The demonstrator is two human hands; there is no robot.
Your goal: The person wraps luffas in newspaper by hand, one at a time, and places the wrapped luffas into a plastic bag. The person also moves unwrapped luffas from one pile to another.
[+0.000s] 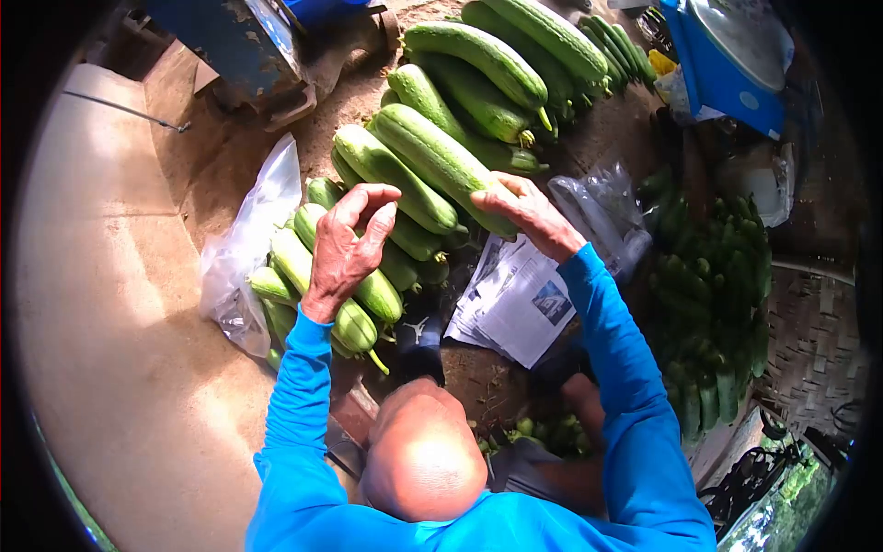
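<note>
Long green gourds lie in overlapping rows on the ground before me. My left hand (pixel 348 247) hovers over the nearer pile, fingers bent and thumb apart, with nothing visible in it. Pale green gourds (pixel 353 324) lie under and beside that hand. My right hand (pixel 533 213) is closed at the near end of a long, bumpy gourd (pixel 432 156), with the thumb on its upper side; part of that end is hidden by the hand. Another gourd (pixel 391 175) lies alongside it to the left.
Newspaper sheets (pixel 520 304) lie below my right hand, near a clear plastic bag (pixel 612 216). Another plastic bag (pixel 253 248) is left of the pile. More gourds (pixel 474 60) lie beyond. Dark green vegetables (pixel 713 304) are heaped right, below a blue scale (pixel 731 69).
</note>
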